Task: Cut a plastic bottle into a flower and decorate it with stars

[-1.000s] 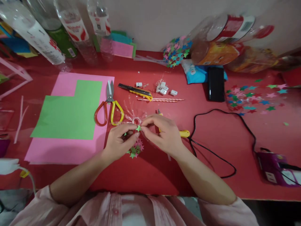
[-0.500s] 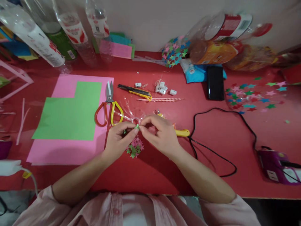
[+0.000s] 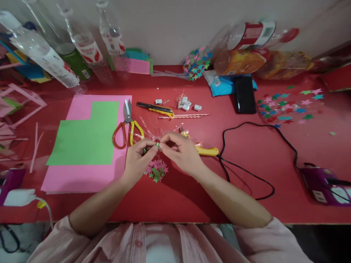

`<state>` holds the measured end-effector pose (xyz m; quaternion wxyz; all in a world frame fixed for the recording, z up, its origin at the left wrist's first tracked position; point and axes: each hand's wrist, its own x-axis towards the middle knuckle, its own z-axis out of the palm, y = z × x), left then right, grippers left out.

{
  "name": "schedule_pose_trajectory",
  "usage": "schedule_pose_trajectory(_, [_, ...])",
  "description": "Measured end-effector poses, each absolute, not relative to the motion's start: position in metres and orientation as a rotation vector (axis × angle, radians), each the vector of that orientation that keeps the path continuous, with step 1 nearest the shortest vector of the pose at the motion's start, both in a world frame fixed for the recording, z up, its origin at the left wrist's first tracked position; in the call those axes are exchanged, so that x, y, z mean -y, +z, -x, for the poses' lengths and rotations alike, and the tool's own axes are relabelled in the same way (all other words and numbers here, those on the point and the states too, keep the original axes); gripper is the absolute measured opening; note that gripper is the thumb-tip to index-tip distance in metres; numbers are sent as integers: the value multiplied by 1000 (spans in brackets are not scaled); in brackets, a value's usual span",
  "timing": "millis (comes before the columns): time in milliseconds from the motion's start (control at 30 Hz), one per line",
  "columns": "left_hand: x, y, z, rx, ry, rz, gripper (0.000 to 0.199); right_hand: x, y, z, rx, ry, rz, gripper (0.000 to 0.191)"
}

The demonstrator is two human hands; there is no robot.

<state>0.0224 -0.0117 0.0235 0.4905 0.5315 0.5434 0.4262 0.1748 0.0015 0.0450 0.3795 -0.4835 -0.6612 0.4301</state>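
A small green paper star (image 3: 157, 145) is pinched between the fingertips of both hands. My left hand (image 3: 139, 160) holds it from the left, thumb and forefinger closed. From the right, my right hand (image 3: 181, 152) grips it the same way; the fingers cover part of its shape. Just below lies a pile of pink and green paper stars (image 3: 156, 171). Behind the fingertips is a clear plastic piece with thin strips (image 3: 145, 126), partly hidden. A yellow-handled tool, apparently a glue gun (image 3: 207, 151), lies beside my right hand with a black cord (image 3: 246, 123).
Scissors (image 3: 127, 117) overlap pink (image 3: 82, 179) and green paper (image 3: 85, 142) at left. A box cutter (image 3: 155, 108), striped sticks (image 3: 186, 116) and small white blocks (image 3: 185, 105) lie ahead. Bottles (image 3: 90, 51) stand at the back; a phone (image 3: 245, 95) lies right.
The head view has shifted slightly, so the table things appear moved. Both hands keep their pinch on the green star, with only small finger movement.
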Motion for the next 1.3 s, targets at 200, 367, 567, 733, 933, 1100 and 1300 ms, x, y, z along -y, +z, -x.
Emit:
schedule_pose_trajectory(200, [10,29,-21,-1381,1009,-1337,8,-2,42,-173,1685,1084,1236,13])
schedule_pose_trajectory(367, [8,30,-22,-1405,994,-1360,8,-2,42,-173,1707,1032,1224,12])
schedule_pose_trajectory(567, [9,25,-21,-1393,1019,-1345,7,-2,41,-172,1713,1066,1238,15])
schedule_pose_trajectory(733, [6,21,-17,-1316,1027,-1331,13,-1,42,-171,1702,1112,1209,16])
schedule_pose_trajectory(933, [2,17,-16,-1327,1079,-1340,17,-2,43,-173,1736,1115,1242,17])
schedule_pose_trajectory(1100, [2,14,-17,-1352,1088,-1316,18,-2,43,-173,1788,1064,1293,17])
schedule_pose_trajectory(1300, [2,15,-16,-1330,1085,-1335,17,-2,43,-173,1822,1079,1297,14])
